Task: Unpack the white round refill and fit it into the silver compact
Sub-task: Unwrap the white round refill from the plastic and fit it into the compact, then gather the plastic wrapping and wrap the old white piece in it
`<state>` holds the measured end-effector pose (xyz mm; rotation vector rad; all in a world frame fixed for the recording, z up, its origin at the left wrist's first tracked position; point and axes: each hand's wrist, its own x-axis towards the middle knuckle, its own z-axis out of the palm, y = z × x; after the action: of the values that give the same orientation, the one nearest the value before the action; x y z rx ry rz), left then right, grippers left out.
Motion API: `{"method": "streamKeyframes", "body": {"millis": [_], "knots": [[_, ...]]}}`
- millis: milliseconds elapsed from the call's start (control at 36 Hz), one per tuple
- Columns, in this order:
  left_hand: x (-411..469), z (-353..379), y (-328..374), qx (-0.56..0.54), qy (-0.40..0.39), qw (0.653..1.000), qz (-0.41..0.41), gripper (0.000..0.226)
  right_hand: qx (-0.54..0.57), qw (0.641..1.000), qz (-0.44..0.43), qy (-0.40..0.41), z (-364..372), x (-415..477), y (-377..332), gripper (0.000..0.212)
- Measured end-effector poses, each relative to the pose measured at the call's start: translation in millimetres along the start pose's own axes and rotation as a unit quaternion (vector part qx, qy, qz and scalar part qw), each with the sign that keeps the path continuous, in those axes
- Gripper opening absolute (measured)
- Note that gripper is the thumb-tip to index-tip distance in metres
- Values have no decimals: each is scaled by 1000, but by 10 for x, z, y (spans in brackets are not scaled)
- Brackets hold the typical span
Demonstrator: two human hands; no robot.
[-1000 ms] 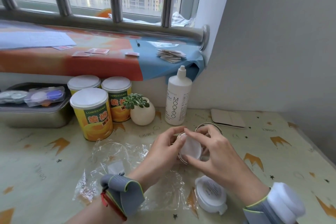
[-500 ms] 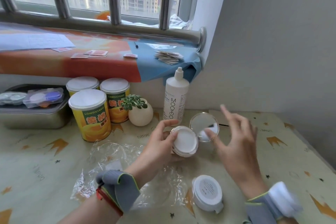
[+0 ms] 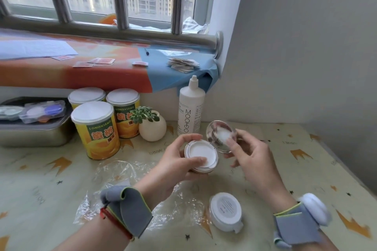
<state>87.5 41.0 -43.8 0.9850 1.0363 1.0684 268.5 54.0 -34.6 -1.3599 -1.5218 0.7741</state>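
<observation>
My left hand [image 3: 175, 166] holds the silver compact [image 3: 201, 156] above the table, thumb resting on the white round insert seated in its base. The compact's mirrored lid [image 3: 221, 135] stands open, tilted up behind the base. My right hand [image 3: 252, 157] is at the lid's right side, with fingertips touching its edge. A second white round refill case [image 3: 225, 211] lies on the table below my right hand. Crumpled clear plastic wrap [image 3: 122, 185] is spread under my left forearm.
Three yellow cans [image 3: 95, 130] stand at the back left beside a small white plant pot [image 3: 152, 128] and a white bottle [image 3: 190, 110]. A metal tray [image 3: 34, 130] with plastic cases sits far left. The grey wall [image 3: 306, 67] bounds the right.
My right hand lifted off the white insert, swung out open, then came back to the lid's edge. The lid now stands open, and the compact has risen slightly.
</observation>
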Motion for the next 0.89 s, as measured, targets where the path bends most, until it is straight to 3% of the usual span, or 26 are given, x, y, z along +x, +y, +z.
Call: {"method": "streamKeyframes", "body": {"millis": [56, 111, 222, 306, 417, 528, 611, 639, 722, 778, 833, 889], "knots": [[1, 13, -12, -32, 4, 999, 1, 42, -89, 993, -73, -26, -1, -40, -24, 26], [0, 37, 19, -101, -10, 995, -6, 31, -108, 986, -104, -70, 26, -86, -63, 35], [25, 32, 56, -167, -31, 985, -40, 58, -93, 984, -99, -119, 123, -139, -64, 52], [27, 12, 57, -162, -45, 985, -41, 59, -113, 982, -115, -103, 173, -155, -71, 59], [30, 15, 33, -128, -48, 990, -28, 37, -103, 984, -115, -95, 211, -146, -84, 58], [3, 36, 52, -87, -42, 994, -45, 35, -124, 982, -114, -89, 229, -125, -91, 54], [-23, 0, 151, 91, -5, 996, -24, 41, -152, 981, -90, -81, 199, -63, -27, 55], [-40, -47, 180, 207, 25, 978, 8, 48, -167, 980, -74, -74, 181, -35, 15, 55], [-231, -227, 171, 517, 62, 847, 108, 61, -230, 972, -19, -43, 129, 25, 187, 56], [-417, -306, 46, 596, 22, 795, 110, 72, -248, 968, 12, -40, 89, 32, 287, 57], [-611, -324, -133, 637, -21, 766, 90, 90, -252, 966, 35, -54, 68, 8, 330, 59], [-725, -321, -280, 679, -44, 729, 77, 95, -280, 959, 15, -42, 45, -42, 303, 62]]}}
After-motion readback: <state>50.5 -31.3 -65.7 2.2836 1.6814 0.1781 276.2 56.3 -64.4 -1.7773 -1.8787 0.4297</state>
